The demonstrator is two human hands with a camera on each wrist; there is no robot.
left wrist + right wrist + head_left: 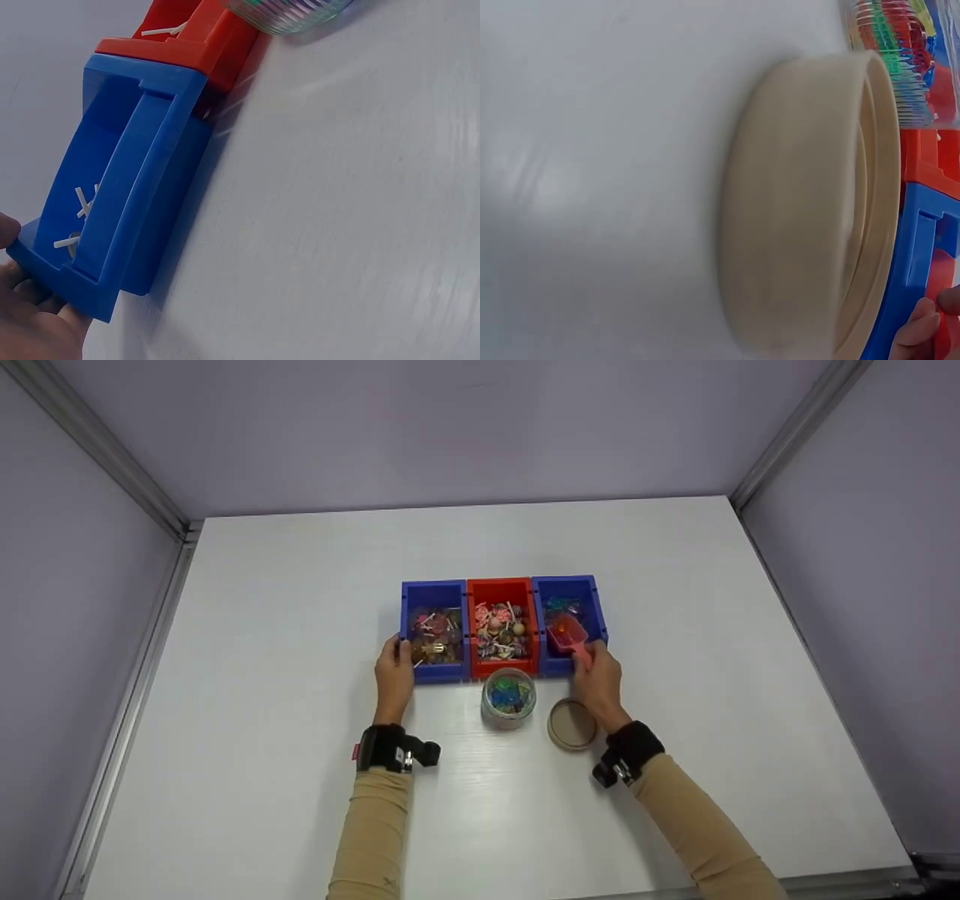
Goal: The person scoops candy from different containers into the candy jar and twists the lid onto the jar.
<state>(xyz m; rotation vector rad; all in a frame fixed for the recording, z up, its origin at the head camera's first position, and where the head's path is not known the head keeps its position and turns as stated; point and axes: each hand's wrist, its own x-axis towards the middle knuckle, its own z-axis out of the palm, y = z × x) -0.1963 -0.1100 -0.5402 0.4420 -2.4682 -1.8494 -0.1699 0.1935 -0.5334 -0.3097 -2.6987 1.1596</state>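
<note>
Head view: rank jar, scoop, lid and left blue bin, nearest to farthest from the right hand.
1. Scoop: held in the right hand.
2. Lid: lower in view, slightly left.
3. Jar: left of the lid.
4. Left blue bin: farthest left.

Between jar (508,709) and lid (572,724), a seemingly narrow gap, the row of bins (499,592) a barrier just beyond.

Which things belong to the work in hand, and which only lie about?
Seem to belong:
scoop, in the right hand
right blue box, where the scoop is
left blue box, gripped by the left hand
open jar of coloured pieces

Likely lying about:
lid, loose on the table
red box and its lollipops, untouched
</note>
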